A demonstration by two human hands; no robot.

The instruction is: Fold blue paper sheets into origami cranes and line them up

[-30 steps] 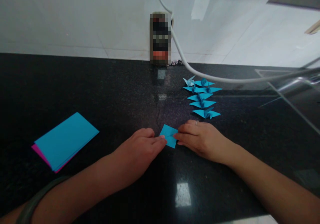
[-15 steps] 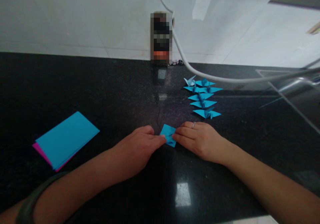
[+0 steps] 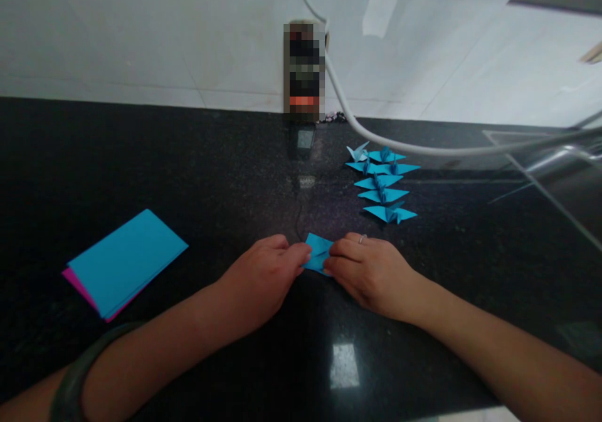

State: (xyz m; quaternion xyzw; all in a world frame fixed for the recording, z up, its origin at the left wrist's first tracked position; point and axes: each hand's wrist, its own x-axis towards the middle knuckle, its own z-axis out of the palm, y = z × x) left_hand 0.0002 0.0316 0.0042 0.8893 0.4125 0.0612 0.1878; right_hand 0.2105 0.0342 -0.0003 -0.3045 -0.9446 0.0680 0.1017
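The 2 bare hands, left hand (image 3: 266,278) and right hand (image 3: 376,274), pinch opposite sides of 1 small folded blue paper square (image 3: 318,253), seemingly flat on the glossy black stone counter (image 3: 226,177), below the blue folded-paper cranes (image 3: 390,213).

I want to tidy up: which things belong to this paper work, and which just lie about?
Paper work:
small folded blue paper square, being handled
likely the blue-and-magenta paper stack
likely blue folded-paper birds

Seemingly unrelated:
curved white cable
pixelated upright object
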